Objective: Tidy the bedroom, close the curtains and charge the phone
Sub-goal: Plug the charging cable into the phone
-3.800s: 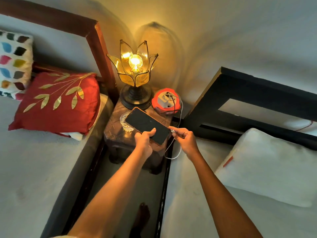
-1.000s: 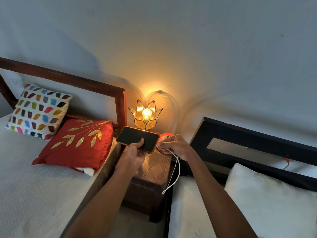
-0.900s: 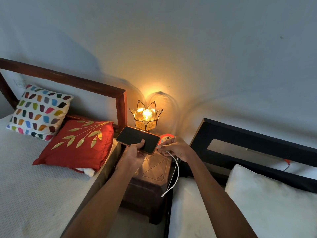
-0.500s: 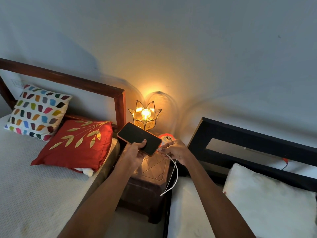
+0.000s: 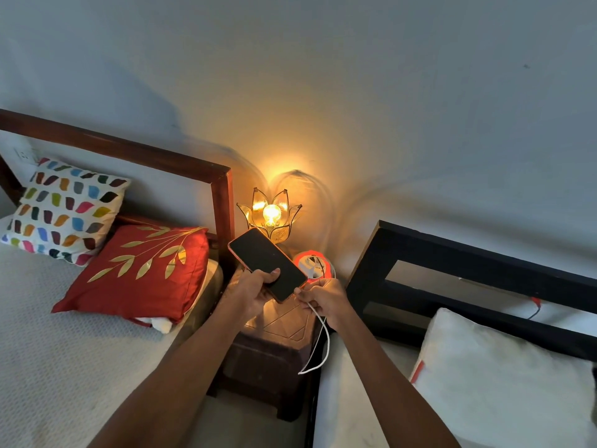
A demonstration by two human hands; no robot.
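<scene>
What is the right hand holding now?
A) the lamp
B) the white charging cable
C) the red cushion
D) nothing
B: the right hand pinches the white cable near its end, beside the lower corner of the phone, which the left hand grips.

The phone (image 5: 266, 263), dark-screened with an orange-edged case, is held tilted, screen up, in the left hand (image 5: 255, 294) above the bedside stand (image 5: 281, 328), its lower end just beside the white charging cable (image 5: 324, 337), which the right hand (image 5: 323, 300) pinches and which loops down past the stand's right edge.
</scene>
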